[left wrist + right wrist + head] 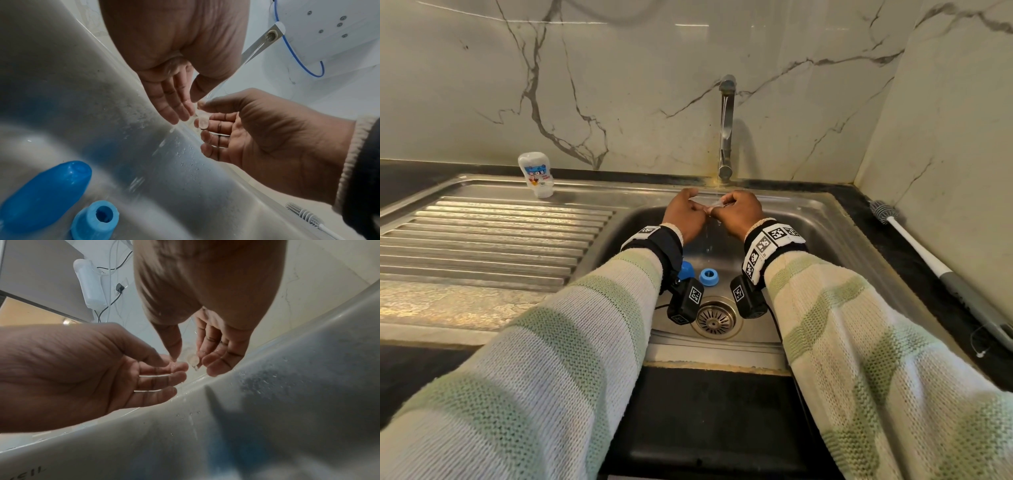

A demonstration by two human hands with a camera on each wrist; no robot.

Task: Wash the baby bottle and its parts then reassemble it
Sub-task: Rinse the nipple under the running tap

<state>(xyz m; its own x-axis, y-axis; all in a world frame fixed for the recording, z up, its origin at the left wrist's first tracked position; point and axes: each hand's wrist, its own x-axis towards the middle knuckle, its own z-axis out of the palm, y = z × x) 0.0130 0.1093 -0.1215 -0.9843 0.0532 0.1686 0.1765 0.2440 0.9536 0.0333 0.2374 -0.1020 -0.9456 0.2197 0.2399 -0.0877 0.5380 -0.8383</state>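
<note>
Under the running tap (726,126), both hands meet over the steel sink (825,233). A small clear silicone nipple (714,205) (203,121) (192,360) sits in the stream. My right hand (719,208) (189,356) pinches it between thumb and fingers. My left hand (697,205) (189,108) pinches its edge from the other side. On the sink floor lie a blue cap (686,269) (45,194) and a lighter blue screw ring (709,277) (96,219). The white bottle (537,174) stands upside down at the back of the drainboard.
A ribbed steel drainboard (482,240) stretches to the left. The drain strainer (715,318) lies near the sink's front. On the dark counter at the right a bottle brush (914,240) lies along the wall. Marble walls close in the back and right.
</note>
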